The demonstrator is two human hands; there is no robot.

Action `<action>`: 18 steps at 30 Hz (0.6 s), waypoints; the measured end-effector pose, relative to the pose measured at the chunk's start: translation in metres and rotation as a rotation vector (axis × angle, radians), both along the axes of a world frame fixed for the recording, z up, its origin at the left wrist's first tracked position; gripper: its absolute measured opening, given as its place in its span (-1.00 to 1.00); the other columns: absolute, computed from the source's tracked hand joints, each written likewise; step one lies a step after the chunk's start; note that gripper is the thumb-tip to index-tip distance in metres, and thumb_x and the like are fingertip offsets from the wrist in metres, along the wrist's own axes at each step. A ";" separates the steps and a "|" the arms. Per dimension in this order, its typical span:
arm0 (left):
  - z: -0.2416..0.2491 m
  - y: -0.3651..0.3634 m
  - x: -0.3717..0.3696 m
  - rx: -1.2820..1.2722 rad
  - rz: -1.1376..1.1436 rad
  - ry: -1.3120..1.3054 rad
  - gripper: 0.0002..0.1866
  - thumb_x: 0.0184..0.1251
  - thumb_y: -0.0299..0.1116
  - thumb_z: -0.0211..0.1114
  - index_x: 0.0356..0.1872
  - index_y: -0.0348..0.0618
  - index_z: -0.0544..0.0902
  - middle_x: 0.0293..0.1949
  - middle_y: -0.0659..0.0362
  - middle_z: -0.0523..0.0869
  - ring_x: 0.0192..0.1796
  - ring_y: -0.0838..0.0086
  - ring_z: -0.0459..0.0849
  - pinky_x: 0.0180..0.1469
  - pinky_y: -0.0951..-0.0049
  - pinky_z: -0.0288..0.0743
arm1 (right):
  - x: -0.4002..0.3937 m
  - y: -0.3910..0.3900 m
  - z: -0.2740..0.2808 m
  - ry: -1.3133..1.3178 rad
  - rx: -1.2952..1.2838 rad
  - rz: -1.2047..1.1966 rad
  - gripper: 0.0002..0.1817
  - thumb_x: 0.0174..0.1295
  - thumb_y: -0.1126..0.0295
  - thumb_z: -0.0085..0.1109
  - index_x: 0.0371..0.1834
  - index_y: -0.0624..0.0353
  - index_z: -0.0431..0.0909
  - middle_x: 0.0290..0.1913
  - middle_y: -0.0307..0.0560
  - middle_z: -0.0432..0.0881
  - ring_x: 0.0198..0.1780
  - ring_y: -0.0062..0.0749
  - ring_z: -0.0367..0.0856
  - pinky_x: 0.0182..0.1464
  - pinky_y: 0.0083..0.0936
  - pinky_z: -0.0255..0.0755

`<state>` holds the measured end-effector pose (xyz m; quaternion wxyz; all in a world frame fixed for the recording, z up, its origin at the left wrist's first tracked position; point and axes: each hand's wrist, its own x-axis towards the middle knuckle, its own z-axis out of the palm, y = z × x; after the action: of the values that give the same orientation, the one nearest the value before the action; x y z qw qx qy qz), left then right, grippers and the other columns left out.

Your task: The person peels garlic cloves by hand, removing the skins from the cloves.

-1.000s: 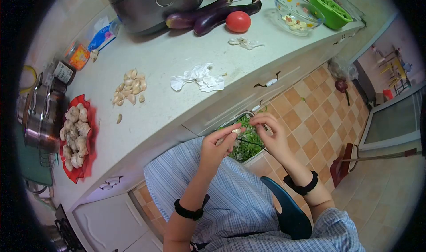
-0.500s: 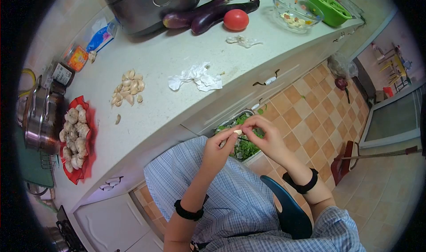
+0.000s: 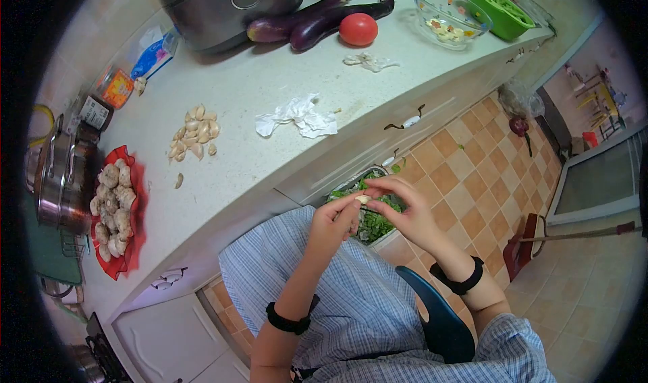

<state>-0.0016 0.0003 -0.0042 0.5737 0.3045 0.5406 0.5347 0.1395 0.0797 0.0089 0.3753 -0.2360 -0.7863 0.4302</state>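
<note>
My left hand (image 3: 334,222) pinches a pale garlic clove (image 3: 363,199) between thumb and fingers. From the right, my right hand (image 3: 403,204) meets it, with thumb and index finger near the clove's other end; whether they grip it or a bit of its skin is too small to tell. Both hands are over a bin of green leaves (image 3: 375,226), beside the counter edge. A pile of unpeeled cloves (image 3: 196,134) lies on the counter, left of a crumpled white tissue (image 3: 297,117). Peeled cloves (image 3: 445,32) rest in a clear glass bowl (image 3: 432,8).
On the counter (image 3: 229,86) are a red dish (image 3: 138,211) of garlic bulbs (image 3: 115,207), a dark cooker (image 3: 229,12), eggplants (image 3: 331,26), a tomato (image 3: 358,29) and a green basket (image 3: 496,20). A steel pot (image 3: 61,180) stands far left. A dustpan (image 3: 521,248) stands at the right.
The fingers of my right hand have spread slightly, and its thumb has shifted near the clove. My left hand has barely moved and keeps the clove. The counter items look the same.
</note>
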 end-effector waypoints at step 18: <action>0.003 0.000 -0.005 0.144 -0.079 -0.331 -0.68 0.27 -0.38 -0.06 -0.02 -0.33 0.43 -0.18 0.04 0.59 -0.61 0.73 0.28 -0.65 0.78 0.12 | 0.010 0.007 -0.008 0.039 -0.140 -0.092 -0.80 0.03 0.59 0.10 -0.24 0.27 0.52 -0.20 -0.10 0.53 -0.13 -0.41 0.50 -0.06 -0.52 0.35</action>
<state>-0.0065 0.0006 -0.0012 0.6520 0.2735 0.3870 0.5919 0.1498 0.0871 0.0013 0.3924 -0.2895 -0.7351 0.4710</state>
